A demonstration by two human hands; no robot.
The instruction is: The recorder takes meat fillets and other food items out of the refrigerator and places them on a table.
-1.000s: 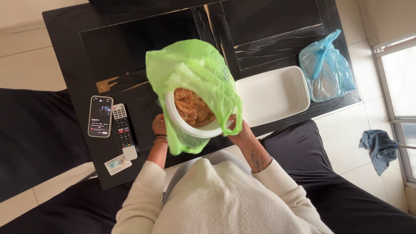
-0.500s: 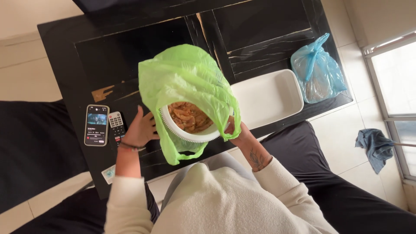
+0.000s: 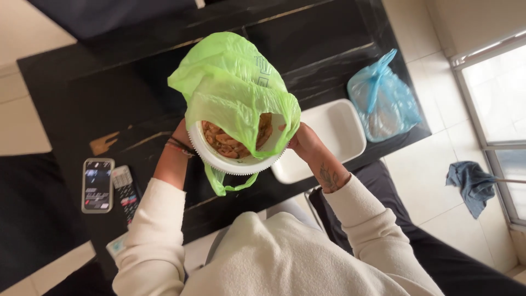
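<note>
Two hands cradle one round white container [image 3: 235,161] above the black table [image 3: 109,104]: left hand [image 3: 183,140] cupped on its rim, right hand [image 3: 304,141] closed on the opposite edge; likely light, thin-walled, crushable, best held under the ribbed rim; limp, slippery green plastic bag [image 3: 233,87] draped over brown food [image 3: 222,142]; white rectangular tray [image 3: 334,131] beside.

A green plastic bag [image 3: 233,87] wraps a white round container [image 3: 235,161] mid-counter; a knotted blue bag [image 3: 382,101] sits at the right edge, a lit phone screen [image 3: 97,185] at the left.
</note>
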